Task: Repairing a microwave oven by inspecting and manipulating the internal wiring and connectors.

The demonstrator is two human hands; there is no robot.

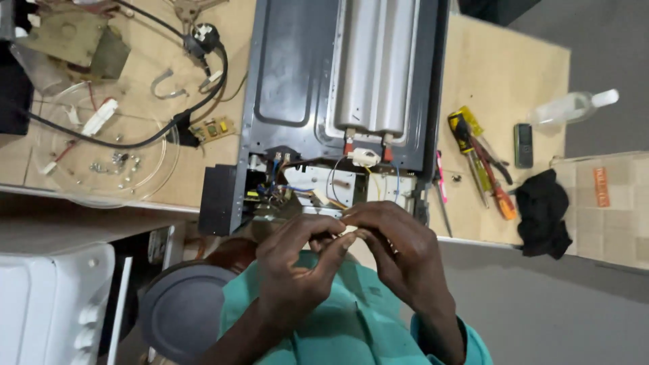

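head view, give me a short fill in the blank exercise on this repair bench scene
1. The small screws lie in a clear round glass ____ left of the opened appliance.
2. Both hands, left hand and right hand, meet just in front of the appliance's exposed ____.
3. The screwdrivers and pliers lie to the ____ of the appliance.
4. The person's sleeves are ____ in colour.

Missing words: plate; wiring; right; green
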